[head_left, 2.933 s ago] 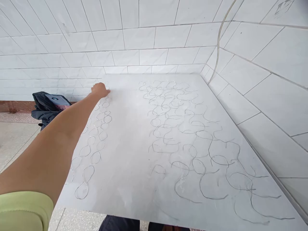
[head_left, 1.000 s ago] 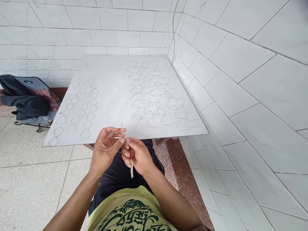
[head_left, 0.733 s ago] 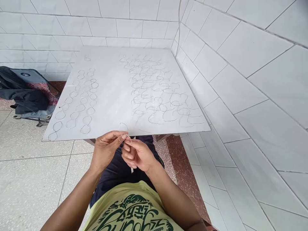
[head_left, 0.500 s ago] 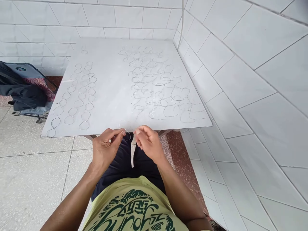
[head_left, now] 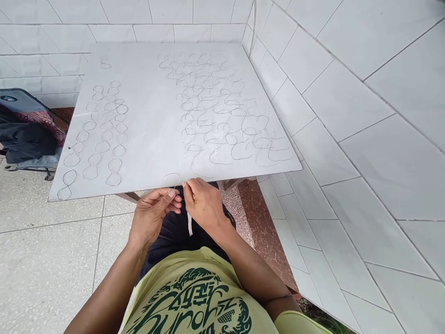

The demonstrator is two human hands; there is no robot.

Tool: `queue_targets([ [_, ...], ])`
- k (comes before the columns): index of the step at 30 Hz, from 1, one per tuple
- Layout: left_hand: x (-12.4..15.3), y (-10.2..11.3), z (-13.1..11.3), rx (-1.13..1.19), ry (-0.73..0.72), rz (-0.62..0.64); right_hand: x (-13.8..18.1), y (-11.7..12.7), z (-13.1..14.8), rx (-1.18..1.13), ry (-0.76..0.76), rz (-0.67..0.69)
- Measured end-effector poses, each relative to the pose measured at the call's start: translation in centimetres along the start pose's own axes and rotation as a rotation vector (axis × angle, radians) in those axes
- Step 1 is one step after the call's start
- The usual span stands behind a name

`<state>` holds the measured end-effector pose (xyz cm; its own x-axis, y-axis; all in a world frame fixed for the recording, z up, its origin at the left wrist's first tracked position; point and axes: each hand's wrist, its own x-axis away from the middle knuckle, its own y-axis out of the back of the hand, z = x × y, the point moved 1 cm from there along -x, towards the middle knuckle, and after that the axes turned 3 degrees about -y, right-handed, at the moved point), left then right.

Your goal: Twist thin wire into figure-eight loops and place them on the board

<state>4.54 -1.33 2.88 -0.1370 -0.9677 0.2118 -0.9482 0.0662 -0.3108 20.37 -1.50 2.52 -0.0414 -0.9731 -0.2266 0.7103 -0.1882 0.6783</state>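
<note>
Wire loop (head_left: 172, 174) is sitting pinched in the left hand (head_left: 150, 215). Right hand (head_left: 206, 204) is hovering just beside, fingertips bunched, can't tell if it's gripping anything.

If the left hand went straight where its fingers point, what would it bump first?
The left hand would probably bump the right hand first, though depth is hard to tell.

Looks bright and evenly lit under soft, diffuse light. Shows a pale sheen across the white board (head_left: 149, 116) and only faint shadows. Stretches the wall tiles (head_left: 375, 106) toward the right edge. Blurs the farthest thin wires (head_left: 205, 60) into near-white.
</note>
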Motion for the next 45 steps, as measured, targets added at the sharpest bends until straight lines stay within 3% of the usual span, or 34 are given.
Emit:
queue_targets([
  [5,0.3,0.2,0.5,-0.043,-0.041,-0.007,-0.2,-0.4,-0.3,-0.024,-0.083,-0.047],
  [15,0.7,0.7,1.1,-0.069,-0.099,-0.021,-0.5,-2.1,-2.0,-0.948,-0.531,0.103],
  [22,0.6,0.9,1.7,-0.025,-0.101,-0.039,-0.3,-3.1,-1.8,-1.213,-0.631,0.069],
  [28,0.1,1.6,1.9,0.078,-0.034,-0.027,0.3,-3.2,-1.5,-1.227,-0.599,0.101],
  [34,0.2,2.1,1.4,0.098,0.053,0.032,0.0,-0.7,-2.7,-1.154,-0.489,0.121],
  [40,0.8,1.5,0.8,0.074,0.098,0.119,-1.5,1.9,-2.3,-1.086,-0.335,0.354],
  [45,0.9,1.4,0.6,0.027,0.129,0.186,-2.6,2.3,-1.4,-1.041,-0.273,0.455],
])
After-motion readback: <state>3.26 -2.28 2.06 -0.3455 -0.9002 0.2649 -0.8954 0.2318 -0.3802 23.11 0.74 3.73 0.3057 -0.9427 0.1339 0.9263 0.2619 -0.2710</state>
